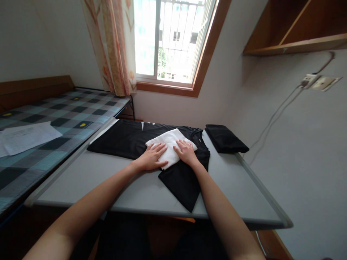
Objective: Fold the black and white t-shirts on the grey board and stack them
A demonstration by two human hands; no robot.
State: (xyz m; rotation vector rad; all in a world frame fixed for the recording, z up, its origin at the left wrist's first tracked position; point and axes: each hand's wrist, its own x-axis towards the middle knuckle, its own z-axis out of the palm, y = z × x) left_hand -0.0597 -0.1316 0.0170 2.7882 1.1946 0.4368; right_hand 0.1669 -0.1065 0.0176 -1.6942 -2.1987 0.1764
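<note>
**Two flat hands on a folded white cloth**

Two hands rest palm-down on a folded white cloth (170, 146), which lies on top of a black T-shirt (141, 142) spread over the grey table (114, 184). The left hand (151, 157) covers the near left part of the cloth, and the right hand (187, 151) covers its right edge. The grip of both hands is spread: the fingers lie flat and a little apart, and they pinch nothing.

It seems to me that the step in hand is the smoothing or pressing of the cloth after a fold. A further move would call for even pressure from both palms, and for care that the shirt below does not slide or wrinkle.

The cloth looks thin and soft, folded into a compact rectangle that sits at an angle to the table edge. One sleeve of the black shirt points toward the near edge of the table. A second black garment (226, 139), already folded, lies just beside the shirt on the right. A bed (67, 112) with a checked cover stands to the left.
</note>
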